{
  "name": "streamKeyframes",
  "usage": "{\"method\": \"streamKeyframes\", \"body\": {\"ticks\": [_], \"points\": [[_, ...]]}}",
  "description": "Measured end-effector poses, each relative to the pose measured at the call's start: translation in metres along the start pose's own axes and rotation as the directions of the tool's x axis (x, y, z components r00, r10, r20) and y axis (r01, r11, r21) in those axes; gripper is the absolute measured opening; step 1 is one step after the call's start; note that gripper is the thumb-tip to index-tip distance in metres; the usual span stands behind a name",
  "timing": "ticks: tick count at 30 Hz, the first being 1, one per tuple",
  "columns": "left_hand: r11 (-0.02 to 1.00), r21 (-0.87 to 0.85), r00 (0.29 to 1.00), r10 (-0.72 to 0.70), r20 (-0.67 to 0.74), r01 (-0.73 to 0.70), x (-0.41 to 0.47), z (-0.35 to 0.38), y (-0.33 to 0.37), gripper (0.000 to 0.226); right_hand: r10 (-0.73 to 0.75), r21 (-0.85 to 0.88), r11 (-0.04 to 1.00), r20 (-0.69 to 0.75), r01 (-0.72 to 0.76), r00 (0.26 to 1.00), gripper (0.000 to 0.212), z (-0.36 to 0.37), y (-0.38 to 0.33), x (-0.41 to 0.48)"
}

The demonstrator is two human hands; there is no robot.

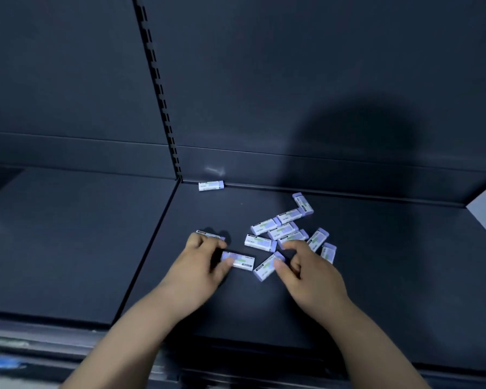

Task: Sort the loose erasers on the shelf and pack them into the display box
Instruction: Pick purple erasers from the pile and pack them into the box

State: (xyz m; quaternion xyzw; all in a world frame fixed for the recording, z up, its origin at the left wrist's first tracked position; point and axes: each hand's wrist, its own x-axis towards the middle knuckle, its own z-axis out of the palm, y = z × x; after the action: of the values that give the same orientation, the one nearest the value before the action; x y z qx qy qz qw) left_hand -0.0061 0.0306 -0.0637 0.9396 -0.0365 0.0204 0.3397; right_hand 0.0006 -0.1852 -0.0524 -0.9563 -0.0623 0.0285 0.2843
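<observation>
- The left hand (199, 262) is curled round one end of a white-and-lilac eraser (239, 259), thumb below and fingers above; this eraser lies flat on the shelf (376, 276) and points to the right
- Just beyond the left hand's knuckles a second eraser (209, 235) stands on its long edge, touching or almost touching the fingers (I cannot tell which)
- The right hand (310, 269) pinches the lilac end of a slanted eraser (267, 267) between thumb and forefinger, its other fingers tucked into the palm
- The two hands are close together, and their erasers are near each other but apart
- Directly behind the right hand lies a loose heap of erasers (282, 230), some side by side, some crossed, running back and to the right; two more sit at its right fringe beside the hand
- One lone eraser (211, 185) rests well apart from the rest, against the back panel (292, 80) where it meets the shelf
- A slotted upright (157, 88) divides the back panel, and the shelf floor has a seam in line with it, so all the erasers lie on the right-hand section
</observation>
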Motion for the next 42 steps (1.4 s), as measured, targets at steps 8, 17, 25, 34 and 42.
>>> {"method": "streamKeyframes", "body": {"ticks": [8,17,25,34,42], "points": [[0.978,0.194,0.998,0.067,0.016,-0.069,-0.003,0.006,0.013,0.038,-0.045,-0.159,0.986,-0.007,0.044,0.999,0.064,0.008,-0.006,-0.006],[0.927,0.350,0.989,-0.148,0.018,0.132,-0.004,0.013,0.033,0.064,-0.100,-0.067,0.991,0.169,0.113,0.980,0.063,-0.005,-0.004,-0.007],[0.969,0.248,0.980,-0.047,0.192,-0.002,-0.012,0.002,0.026,0.062,-0.139,-0.035,0.988,0.218,0.150,0.966,0.062,-0.012,-0.003,-0.012],[0.991,0.130,0.976,-0.057,0.209,0.030,-0.011,0.001,0.014,0.073,-0.093,-0.044,0.993,0.230,0.105,0.969,0.067,-0.013,-0.004,-0.009],[0.996,0.082,0.994,-0.050,0.096,0.043,-0.024,-0.016,0.001,0.074,-0.050,0.030,0.998,0.112,0.047,0.992,0.063,-0.008,-0.019,-0.016]]}}
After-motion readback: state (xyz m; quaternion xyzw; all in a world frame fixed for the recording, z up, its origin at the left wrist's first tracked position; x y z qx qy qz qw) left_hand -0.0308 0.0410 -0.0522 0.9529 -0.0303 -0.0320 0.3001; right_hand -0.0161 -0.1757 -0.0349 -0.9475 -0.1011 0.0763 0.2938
